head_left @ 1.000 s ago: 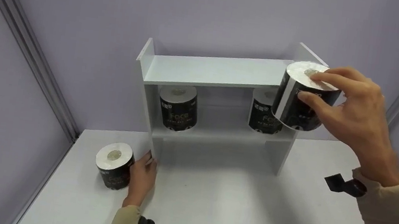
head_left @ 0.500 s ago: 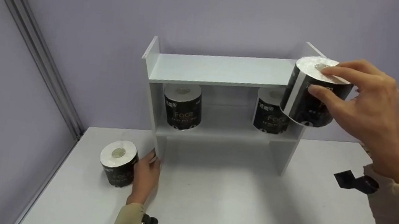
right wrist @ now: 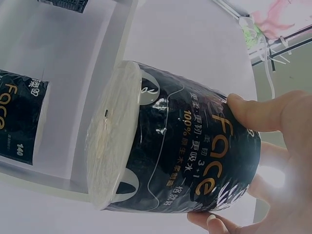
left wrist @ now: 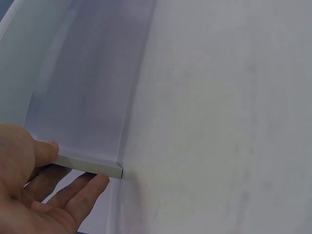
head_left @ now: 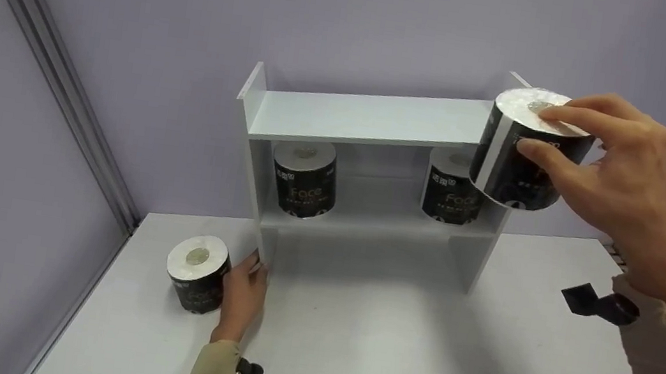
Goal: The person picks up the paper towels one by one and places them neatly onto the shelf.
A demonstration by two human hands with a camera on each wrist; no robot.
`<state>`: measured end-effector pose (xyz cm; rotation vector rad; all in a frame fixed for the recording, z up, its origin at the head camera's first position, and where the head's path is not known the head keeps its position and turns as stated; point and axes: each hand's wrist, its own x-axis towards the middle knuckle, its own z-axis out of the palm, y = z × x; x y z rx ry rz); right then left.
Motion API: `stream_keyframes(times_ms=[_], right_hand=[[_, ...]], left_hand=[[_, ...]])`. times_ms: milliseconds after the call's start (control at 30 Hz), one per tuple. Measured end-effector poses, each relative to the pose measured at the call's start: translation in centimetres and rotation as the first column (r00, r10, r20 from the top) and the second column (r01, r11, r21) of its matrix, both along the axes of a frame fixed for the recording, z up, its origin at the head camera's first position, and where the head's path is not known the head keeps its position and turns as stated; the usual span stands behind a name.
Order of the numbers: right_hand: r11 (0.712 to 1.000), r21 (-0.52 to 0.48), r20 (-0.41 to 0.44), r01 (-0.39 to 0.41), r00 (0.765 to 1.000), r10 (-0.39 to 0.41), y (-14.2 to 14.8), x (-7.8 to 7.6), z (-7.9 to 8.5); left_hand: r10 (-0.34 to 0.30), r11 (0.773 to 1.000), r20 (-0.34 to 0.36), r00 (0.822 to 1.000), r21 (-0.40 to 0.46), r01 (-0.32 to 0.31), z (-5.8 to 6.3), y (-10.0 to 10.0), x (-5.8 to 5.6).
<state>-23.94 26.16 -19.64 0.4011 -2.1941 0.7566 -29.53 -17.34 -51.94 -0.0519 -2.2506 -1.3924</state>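
My right hand [head_left: 626,161] holds a wrapped toilet paper roll [head_left: 529,164] by its side and top, in front of the upper right of a white shelf unit [head_left: 368,117]. The thumb lies on the black wrapper printed "Face". In the right wrist view, the raised roll [right wrist: 180,146] shows its white end. My left hand [head_left: 242,297] grips the lower front edge of the shelf's left side panel [left wrist: 92,165], thumb on one face and fingers on the other. Beside that hand, another roll [head_left: 200,279] stands upright on the table.
On the middle shelf, one roll [head_left: 306,183] stands at the left and another roll [head_left: 451,193] at the right, partly behind the held one. The unit stands on a white table [head_left: 351,344] against a pale wall [head_left: 387,20]. Metal profiles [head_left: 58,73] edge the left corner.
My right hand has carried its roll slightly up and to the right. The head view has shifted a little. My left hand keeps its grip on the side panel.
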Motion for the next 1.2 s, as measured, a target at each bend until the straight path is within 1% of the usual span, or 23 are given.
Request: stream_keyframes(times_ms=[200,333,433,567,700,867,1067,1200], right_hand=[[1.0,-0.001,0.004,-0.001,1.0,0.001,-0.1,-0.1,0.3],[1.0,0.001,-0.005,-0.003,1.0,0.003,-0.1,-0.3,0.3],[1.0,0.004,0.007,-0.005,1.0,0.005,-0.2,-0.5,0.3],[1.0,0.003,0.009,-0.011,1.0,0.011,-0.2,-0.5,0.6],[1.0,0.007,0.005,-0.009,1.0,0.009,-0.1,-0.4,0.9],[1.0,0.01,0.008,-0.007,1.0,0.007,0.0,-0.4,1.1],[1.0,0.007,0.018,-0.002,1.0,0.002,0.2,-0.8,1.3],[1.0,0.007,0.02,-0.007,1.0,0.007,0.4,-1.0,1.4]], left_hand=[[-0.011,1.0,0.0,1.0,-0.003,0.011,0.0,-0.4,0.1],[-0.013,1.0,0.013,1.0,-0.001,0.013,0.0,-0.4,0.4],[-0.012,1.0,0.02,1.0,0.01,0.011,0.0,-0.4,0.5],[-0.014,1.0,0.006,1.0,0.012,0.014,0.1,-0.4,0.2],[-0.003,1.0,-0.002,1.0,0.007,0.003,0.2,-0.3,0.0],[-0.011,1.0,0.017,1.0,0.017,0.011,0.3,-0.2,0.0],[-0.016,1.0,0.011,1.0,0.026,0.015,0.2,-0.3,0.2],[-0.025,0.999,0.035,0.999,0.026,0.024,0.2,-0.2,0.4]])
